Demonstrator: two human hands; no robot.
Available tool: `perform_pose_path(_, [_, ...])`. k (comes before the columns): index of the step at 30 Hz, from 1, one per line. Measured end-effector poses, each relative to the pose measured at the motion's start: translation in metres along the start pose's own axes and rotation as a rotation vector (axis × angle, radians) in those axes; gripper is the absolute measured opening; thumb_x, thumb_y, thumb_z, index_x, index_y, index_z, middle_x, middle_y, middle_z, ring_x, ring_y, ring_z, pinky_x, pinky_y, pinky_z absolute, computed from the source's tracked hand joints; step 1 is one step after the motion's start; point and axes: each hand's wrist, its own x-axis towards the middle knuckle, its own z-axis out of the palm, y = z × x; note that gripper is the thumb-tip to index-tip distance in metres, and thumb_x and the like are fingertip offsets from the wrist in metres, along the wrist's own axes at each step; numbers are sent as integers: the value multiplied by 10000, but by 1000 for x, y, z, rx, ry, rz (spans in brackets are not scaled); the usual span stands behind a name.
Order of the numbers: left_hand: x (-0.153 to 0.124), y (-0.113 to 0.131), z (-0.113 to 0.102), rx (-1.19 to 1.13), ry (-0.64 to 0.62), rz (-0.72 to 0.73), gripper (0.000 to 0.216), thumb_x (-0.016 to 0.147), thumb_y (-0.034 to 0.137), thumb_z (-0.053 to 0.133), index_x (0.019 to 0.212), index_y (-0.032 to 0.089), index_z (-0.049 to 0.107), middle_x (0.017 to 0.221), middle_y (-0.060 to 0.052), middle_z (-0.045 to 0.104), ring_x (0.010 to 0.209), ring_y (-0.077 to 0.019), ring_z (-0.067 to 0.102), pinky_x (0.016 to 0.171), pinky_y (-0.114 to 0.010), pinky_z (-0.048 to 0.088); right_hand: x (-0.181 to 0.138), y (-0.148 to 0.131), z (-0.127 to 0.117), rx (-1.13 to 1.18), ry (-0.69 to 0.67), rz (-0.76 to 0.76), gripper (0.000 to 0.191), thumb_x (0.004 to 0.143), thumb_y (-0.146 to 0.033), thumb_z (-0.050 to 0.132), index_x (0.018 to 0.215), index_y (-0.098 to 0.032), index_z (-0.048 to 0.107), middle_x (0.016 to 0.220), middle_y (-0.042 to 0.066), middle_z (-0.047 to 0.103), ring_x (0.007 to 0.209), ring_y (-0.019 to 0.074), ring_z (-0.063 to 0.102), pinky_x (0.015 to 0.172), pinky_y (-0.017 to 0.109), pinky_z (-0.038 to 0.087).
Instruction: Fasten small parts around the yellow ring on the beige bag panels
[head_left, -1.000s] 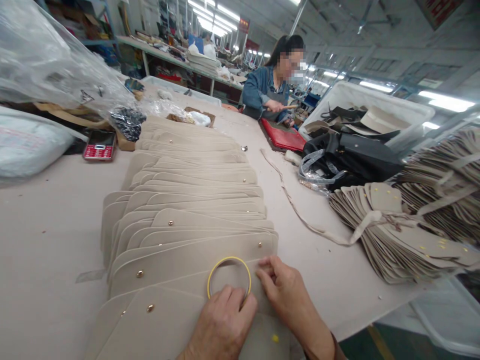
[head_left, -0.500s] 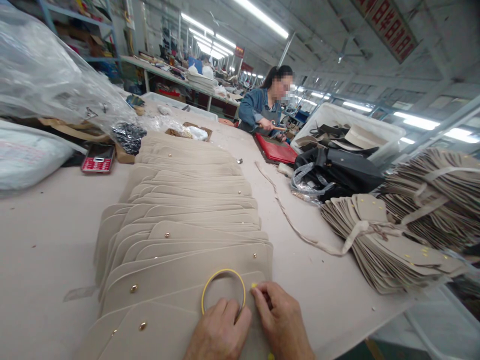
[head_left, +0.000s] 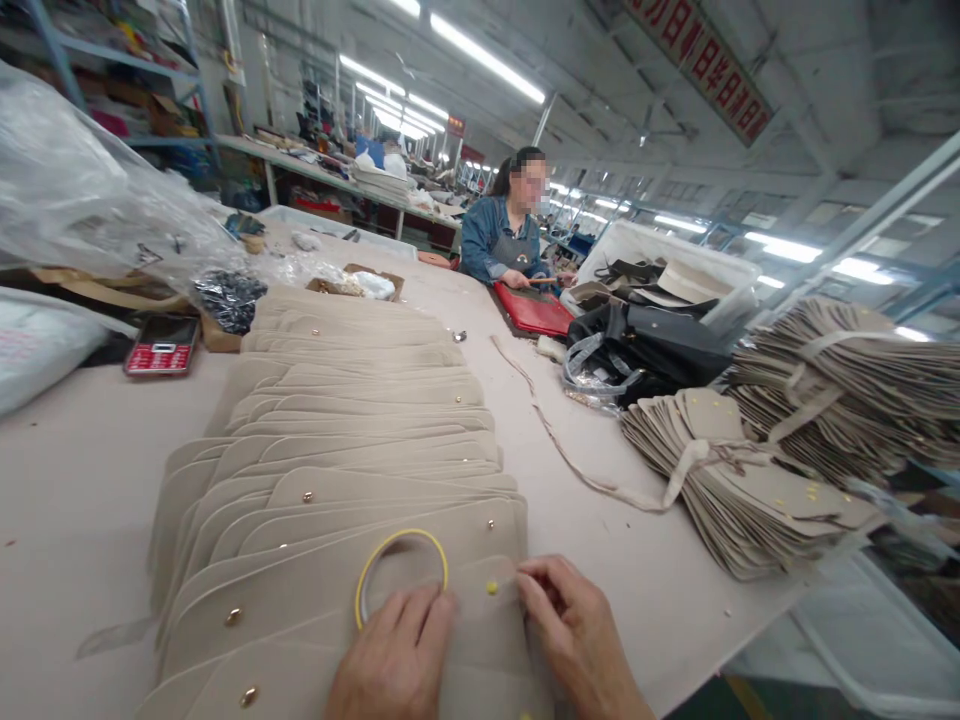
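My left hand (head_left: 394, 655) lies on the nearest beige leather panel (head_left: 315, 600), its fingertips on the near edge of a yellow ring of tape (head_left: 401, 575). My right hand (head_left: 574, 635) sits just right of it, thumb and finger pinched at the panel's right edge. A small yellow dot (head_left: 491, 588) shows on the panel between the two hands. Many overlapping beige panels with brass studs (head_left: 360, 400) run away from me along the table.
Bundled beige pieces (head_left: 750, 480) tied with a strip lie to the right, with taller stacks (head_left: 862, 390) behind. Black bags (head_left: 660, 345) and a white bin (head_left: 675, 265) stand beyond. A co-worker (head_left: 506, 235) works over a red piece (head_left: 532, 310). A red phone (head_left: 161, 345) and plastic bags (head_left: 90, 200) lie left.
The view has tilted up and shifted. My right hand has moved off the yellow dot, which now shows on the panel. My left hand stays on the tape ring.
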Motion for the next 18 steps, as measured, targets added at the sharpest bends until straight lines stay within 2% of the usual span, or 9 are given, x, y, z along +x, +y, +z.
perform_pose_path(2, [3, -5, -4, 51, -22, -51, 320, 898, 19, 347, 1124, 159, 525, 1046, -68, 603, 943, -230, 542, 845, -350, 417, -9, 9, -9, 0, 40, 35, 251, 908, -390, 499, 902, -189, 649, 800, 27, 667, 722, 162, 602, 649, 222, 428])
perform_pose_path(4, [7, -5, -7, 89, -46, -91, 302, 873, 8, 391, 1081, 169, 540, 1020, -67, 608, 892, -243, 541, 786, -369, 418, -17, 16, -12, -7, -15, 75, 243, 915, -387, 489, 946, -192, 631, 781, 16, 663, 710, 159, 601, 654, 226, 422])
perform_pose_path(8, [15, 1, -6, 96, -4, -110, 241, 864, 23, 401, 965, 190, 543, 851, -43, 607, 785, -264, 541, 714, -406, 418, -25, 23, -7, 41, -67, 103, 256, 956, -375, 411, 952, -204, 602, 744, -3, 646, 698, 153, 590, 653, 228, 410])
perform_pose_path(10, [14, 3, -2, 55, -14, -59, 218, 877, 45, 397, 959, 193, 534, 779, -26, 587, 730, -252, 542, 701, -411, 436, -25, 25, -5, 57, -46, 109, 270, 963, -379, 394, 955, -207, 602, 709, -13, 621, 669, 151, 566, 626, 228, 399])
perform_pose_path(13, [9, 5, 4, -66, -63, 80, 233, 911, 65, 347, 1020, 186, 515, 785, -25, 602, 696, -220, 573, 659, -366, 476, -23, 28, -6, 60, -45, 91, 270, 958, -367, 411, 888, -205, 615, 685, -17, 591, 658, 146, 544, 613, 224, 391])
perform_pose_path(16, [5, 4, 4, -190, -48, 191, 279, 956, 87, 283, 1125, 175, 488, 844, -44, 650, 738, -192, 632, 655, -302, 517, -22, 30, -9, 55, -7, 62, 251, 946, -350, 445, 844, -197, 616, 714, -4, 607, 692, 150, 565, 638, 221, 409])
perform_pose_path(18, [7, 3, 0, -268, -11, 221, 294, 972, 90, 290, 1198, 160, 464, 886, -59, 677, 803, -168, 665, 707, -248, 536, -22, 27, -9, 72, 55, 24, 228, 938, -342, 466, 864, -191, 620, 769, 15, 641, 729, 155, 591, 659, 219, 426])
